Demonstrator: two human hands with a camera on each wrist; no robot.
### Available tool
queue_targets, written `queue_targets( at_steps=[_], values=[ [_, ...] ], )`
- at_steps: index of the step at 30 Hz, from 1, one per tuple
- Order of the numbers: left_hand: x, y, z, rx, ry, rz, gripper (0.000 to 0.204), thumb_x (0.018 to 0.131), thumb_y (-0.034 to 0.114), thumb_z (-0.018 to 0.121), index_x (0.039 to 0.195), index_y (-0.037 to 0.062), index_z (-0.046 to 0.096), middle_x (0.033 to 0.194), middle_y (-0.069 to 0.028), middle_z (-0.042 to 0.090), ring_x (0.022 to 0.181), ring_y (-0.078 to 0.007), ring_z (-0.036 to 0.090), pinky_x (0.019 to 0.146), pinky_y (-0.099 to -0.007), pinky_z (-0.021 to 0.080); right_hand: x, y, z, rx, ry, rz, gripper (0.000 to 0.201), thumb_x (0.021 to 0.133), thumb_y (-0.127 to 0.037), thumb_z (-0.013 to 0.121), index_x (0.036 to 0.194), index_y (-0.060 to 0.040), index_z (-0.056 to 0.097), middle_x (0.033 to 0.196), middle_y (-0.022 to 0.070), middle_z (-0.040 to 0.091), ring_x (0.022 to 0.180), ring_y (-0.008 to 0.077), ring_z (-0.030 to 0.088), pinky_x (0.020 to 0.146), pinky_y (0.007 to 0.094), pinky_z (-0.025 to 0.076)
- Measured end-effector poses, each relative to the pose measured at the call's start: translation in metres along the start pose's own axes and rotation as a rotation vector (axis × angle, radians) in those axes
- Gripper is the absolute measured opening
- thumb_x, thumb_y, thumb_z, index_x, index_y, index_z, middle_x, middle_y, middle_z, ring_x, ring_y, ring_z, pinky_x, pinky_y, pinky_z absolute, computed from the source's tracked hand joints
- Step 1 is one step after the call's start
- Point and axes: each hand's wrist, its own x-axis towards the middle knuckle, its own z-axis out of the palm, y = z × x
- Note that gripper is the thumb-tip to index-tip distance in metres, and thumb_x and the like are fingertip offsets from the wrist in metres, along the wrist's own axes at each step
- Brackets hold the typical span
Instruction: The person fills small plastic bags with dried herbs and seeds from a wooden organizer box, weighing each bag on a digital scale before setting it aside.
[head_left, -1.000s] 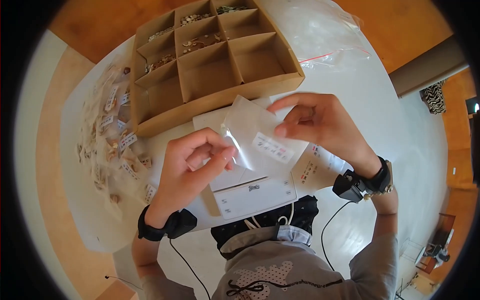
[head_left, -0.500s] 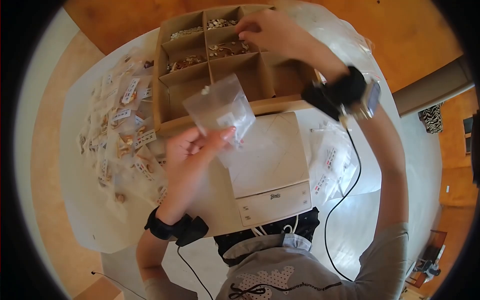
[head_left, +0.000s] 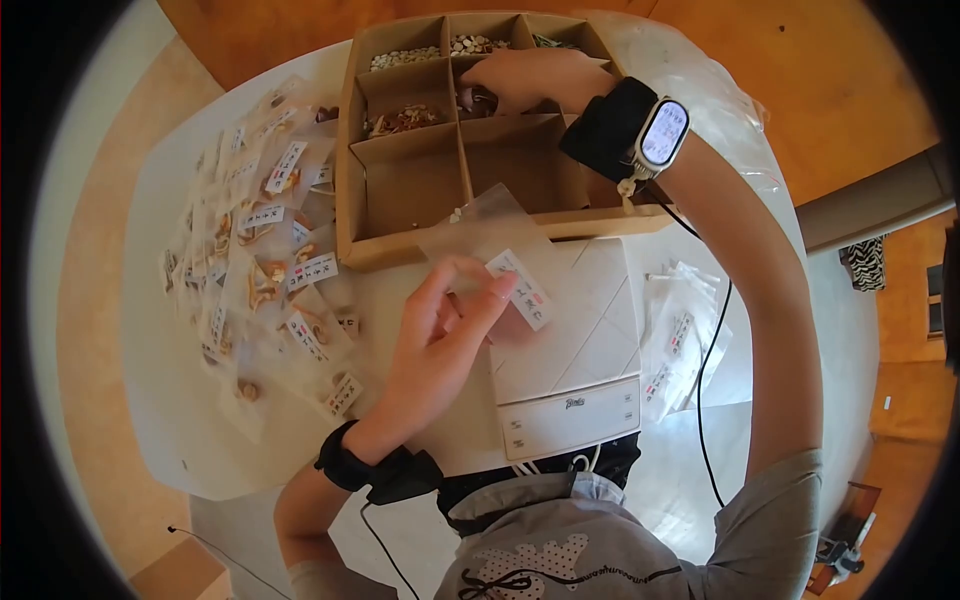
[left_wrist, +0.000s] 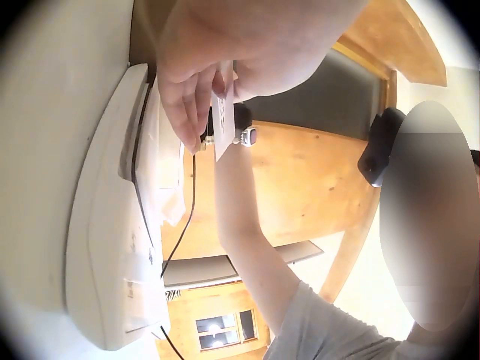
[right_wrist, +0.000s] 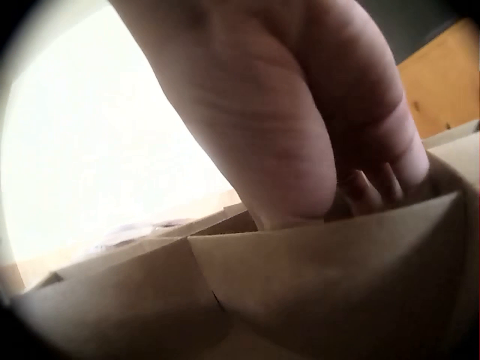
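My left hand [head_left: 437,345] pinches a small clear plastic bag [head_left: 482,232] between thumb and fingers, above the white scale [head_left: 565,355]. The bag bears a white label [head_left: 520,290] with black and red print, and a small pale piece shows near its upper corner. My right hand [head_left: 535,82] reaches down into the middle compartment of a divided cardboard box [head_left: 400,252]. In the right wrist view the cardboard divider [right_wrist: 322,259] hides the fingertips, so I cannot tell whether they grip anything. Reddish-brown dried pieces [head_left: 405,120] lie in the compartment to its left.
Many labelled bags [head_left: 262,270] with dried pieces are heaped on the left of the white table [head_left: 160,400]. Flat labelled bags [head_left: 680,345] lie right of the scale. Clear plastic wrapping [head_left: 690,75] sits beyond the box. A black cable [head_left: 705,385] trails from the right wrist.
My right hand has left the bag and moved up and away into the box's middle compartment. The left hand keeps the bag, now with its label facing up over the scale.
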Motion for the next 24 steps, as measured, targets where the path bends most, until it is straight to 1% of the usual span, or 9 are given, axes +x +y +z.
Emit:
queue_targets(
  at_steps=[3,6,8,9,11,12,14,20,24],
  values=[
    [0.0,-0.009,0.004,-0.08,0.026,-0.025,0.011,0.087,0.017,0.058,0.092,0.0081,0.055,0.059,0.0056,0.045,0.049,0.0005,0.033,0.045,-0.0158,0.03,0.002,0.009,0.004,0.09,-0.033,-0.025,0.031,0.069,-0.015,0.067,0.1,-0.0096,0.062,0.089,0.0071,0.065,0.08,0.0238,0.062,0.069,0.0346,0.049],
    [-0.002,-0.002,0.001,-0.08,-0.03,-0.037,0.019,0.088,0.018,0.057,0.096,0.0013,0.054,0.079,-0.0062,0.065,0.067,-0.0069,0.061,0.054,-0.0179,0.043,-0.005,0.009,-0.001,0.168,-0.019,-0.022,0.022,0.068,-0.014,0.066,0.089,-0.0069,0.067,0.084,0.0081,0.066,0.076,0.0226,0.063,0.067,0.0335,0.05],
    [0.001,-0.005,0.004,-0.234,-0.046,-0.076,0.023,0.088,0.018,0.057,0.1,-0.0019,0.056,0.081,-0.0077,0.065,0.07,-0.0096,0.062,0.059,-0.0191,0.046,-0.011,0.012,-0.005,0.226,0.005,-0.042,0.017,0.068,-0.013,0.066,0.083,-0.0054,0.068,0.079,0.0084,0.066,0.074,0.0216,0.063,0.066,0.0325,0.05],
    [0.002,-0.007,0.007,-0.31,-0.058,-0.097,0.025,0.088,0.017,0.057,0.101,-0.0035,0.057,0.082,-0.0084,0.065,0.072,-0.0109,0.063,0.061,-0.0197,0.048,-0.013,0.014,-0.003,0.22,0.08,-0.071,0.018,0.067,-0.012,0.067,0.083,-0.0047,0.068,0.079,0.009,0.066,0.073,0.021,0.064,0.065,0.0317,0.051],
    [0.002,-0.008,0.006,-0.275,-0.062,-0.09,0.026,0.087,0.017,0.057,0.101,-0.0053,0.058,0.083,-0.009,0.065,0.074,-0.0127,0.063,0.065,-0.021,0.05,-0.019,0.016,0.001,0.204,0.232,-0.125,0.019,0.065,-0.01,0.068,0.083,-0.0034,0.068,0.078,0.0103,0.067,0.07,0.02,0.065,0.063,0.03,0.052],
    [0.002,-0.008,0.004,-0.258,-0.062,-0.087,0.027,0.087,0.017,0.058,0.101,-0.0063,0.059,0.084,-0.0092,0.065,0.075,-0.0135,0.064,0.068,-0.0216,0.05,-0.021,0.018,0.0,0.248,0.234,-0.085,0.018,0.066,-0.009,0.067,0.083,-0.0025,0.068,0.076,0.01,0.066,0.068,0.0193,0.065,0.063,0.0292,0.051],
    [0.002,-0.004,0.003,-0.203,-0.028,-0.082,0.025,0.087,0.017,0.059,0.097,-0.0054,0.061,0.083,-0.0084,0.065,0.075,-0.0128,0.064,0.066,-0.0212,0.05,-0.031,0.009,-0.008,0.34,0.238,-0.011,0.016,0.068,-0.008,0.066,0.082,-0.0009,0.068,0.073,0.0094,0.065,0.064,0.0178,0.064,0.062,0.0274,0.051],
    [0.003,-0.006,0.0,-0.158,-0.004,-0.122,0.024,0.085,0.018,0.061,0.097,-0.0028,0.063,0.082,-0.0057,0.065,0.073,-0.0111,0.063,0.064,-0.0191,0.046,-0.04,0.018,-0.005,0.525,0.456,-0.034,0.017,0.071,-0.013,0.071,0.081,-0.0001,0.067,0.073,0.0074,0.066,0.064,0.0128,0.062,0.063,0.0251,0.052],
    [0.004,-0.007,0.002,-0.223,0.013,-0.099,0.023,0.083,0.017,0.063,0.094,-0.0026,0.064,0.08,-0.0051,0.065,0.071,-0.01,0.062,0.061,-0.018,0.044,-0.05,0.018,-0.008,0.809,0.481,0.098,0.016,0.073,-0.012,0.071,0.083,0.0003,0.068,0.075,0.0075,0.067,0.065,0.0118,0.063,0.063,0.0212,0.051]
  ],
)
